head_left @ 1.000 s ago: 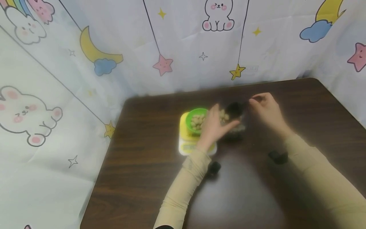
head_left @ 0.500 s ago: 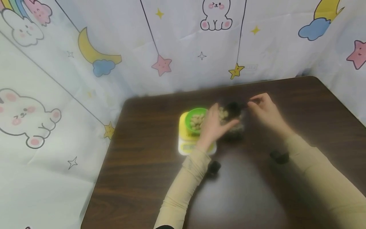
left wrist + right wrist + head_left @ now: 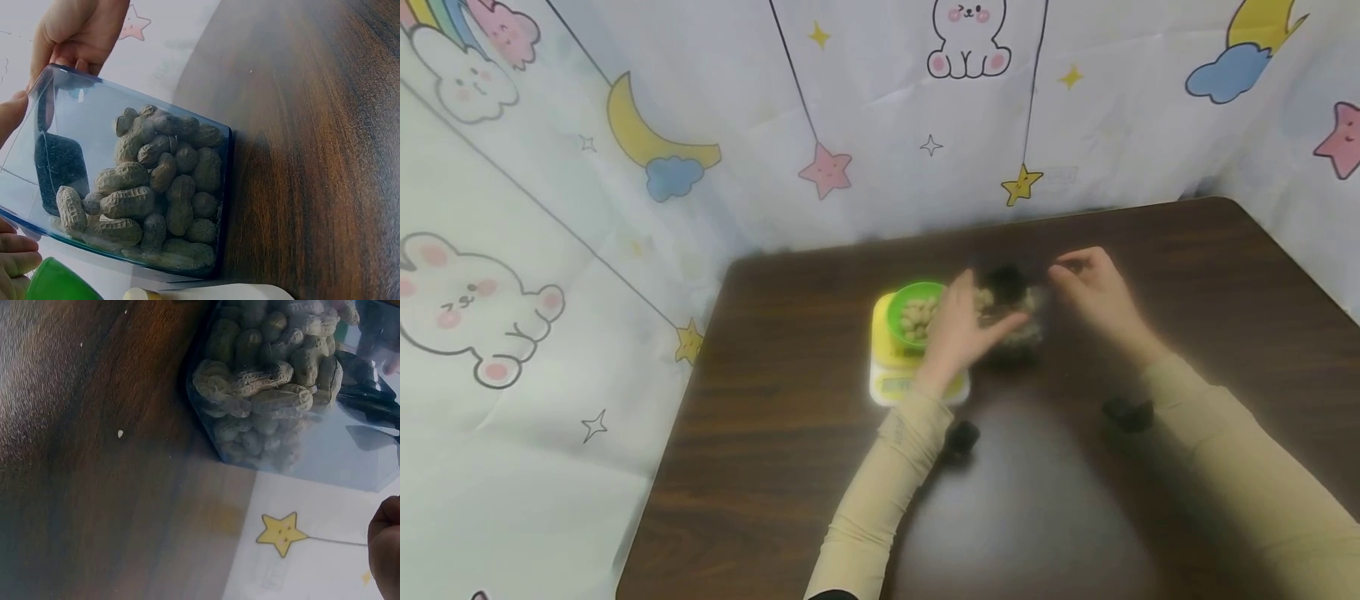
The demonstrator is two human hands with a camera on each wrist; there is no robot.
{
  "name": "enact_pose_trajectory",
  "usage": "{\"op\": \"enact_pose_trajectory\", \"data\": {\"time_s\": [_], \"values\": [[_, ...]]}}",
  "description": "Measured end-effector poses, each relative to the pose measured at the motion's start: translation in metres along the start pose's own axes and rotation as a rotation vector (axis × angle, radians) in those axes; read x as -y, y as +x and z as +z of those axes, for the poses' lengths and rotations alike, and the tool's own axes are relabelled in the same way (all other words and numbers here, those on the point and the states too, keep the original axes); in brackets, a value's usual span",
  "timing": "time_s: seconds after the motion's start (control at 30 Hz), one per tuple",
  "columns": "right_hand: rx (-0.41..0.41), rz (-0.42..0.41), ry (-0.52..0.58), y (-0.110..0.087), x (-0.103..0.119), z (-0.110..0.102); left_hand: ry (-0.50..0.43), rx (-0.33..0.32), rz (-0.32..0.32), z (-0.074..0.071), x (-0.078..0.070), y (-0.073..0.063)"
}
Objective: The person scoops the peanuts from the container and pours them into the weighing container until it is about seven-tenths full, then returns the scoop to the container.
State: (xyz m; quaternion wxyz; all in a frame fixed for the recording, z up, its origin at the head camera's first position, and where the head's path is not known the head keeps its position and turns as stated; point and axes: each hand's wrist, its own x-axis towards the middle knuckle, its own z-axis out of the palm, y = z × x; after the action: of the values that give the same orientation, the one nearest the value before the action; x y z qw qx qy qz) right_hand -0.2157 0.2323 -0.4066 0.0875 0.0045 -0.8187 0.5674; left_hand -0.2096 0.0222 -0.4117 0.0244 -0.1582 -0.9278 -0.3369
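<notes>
My left hand (image 3: 958, 329) holds a clear plastic box (image 3: 140, 94) of peanuts (image 3: 128, 203), with thumb and fingers spread at its rim. The box stands on the table, tight to the right of a kitchen scale (image 3: 883, 367). In my right hand (image 3: 1097, 292) the thin handle of a black scoop (image 3: 62, 169) is pinched. That scoop's head is inside the box against the peanuts; whether it carries any cannot be told. On the scale sits a green bowl (image 3: 901, 293) with peanuts in it, partly hidden behind my left hand.
A dark wood-grain table (image 3: 760, 458) lies beneath everything. White curtains (image 3: 880, 100) with cartoon prints hang behind and to the left. A small pale crumb (image 3: 120, 434) lies on the table near the box.
The scoop's head has shifted slightly left inside the box, and my right hand has edged left with it. My left hand, the bowl and the scale stay in place.
</notes>
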Motion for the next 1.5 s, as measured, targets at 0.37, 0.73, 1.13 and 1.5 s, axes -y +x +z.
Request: {"op": "enact_pose_trajectory", "data": {"time_s": [0.37,0.73,1.13,1.5], "values": [[0.047,0.074,0.001,-0.003,0.012,-0.003,-0.006,0.006,-0.006,-0.002,-0.002,0.0],[0.043,0.129,-0.103,0.002,0.007,-0.005,0.005,0.002,-0.003,0.001,0.0,0.002],[0.052,0.078,-0.044,0.003,0.019,0.0,0.025,0.008,-0.005,0.001,-0.001,0.001],[0.113,0.059,-0.196,0.008,0.018,0.001,0.007,0.002,-0.01,0.001,0.001,0.001]]}}
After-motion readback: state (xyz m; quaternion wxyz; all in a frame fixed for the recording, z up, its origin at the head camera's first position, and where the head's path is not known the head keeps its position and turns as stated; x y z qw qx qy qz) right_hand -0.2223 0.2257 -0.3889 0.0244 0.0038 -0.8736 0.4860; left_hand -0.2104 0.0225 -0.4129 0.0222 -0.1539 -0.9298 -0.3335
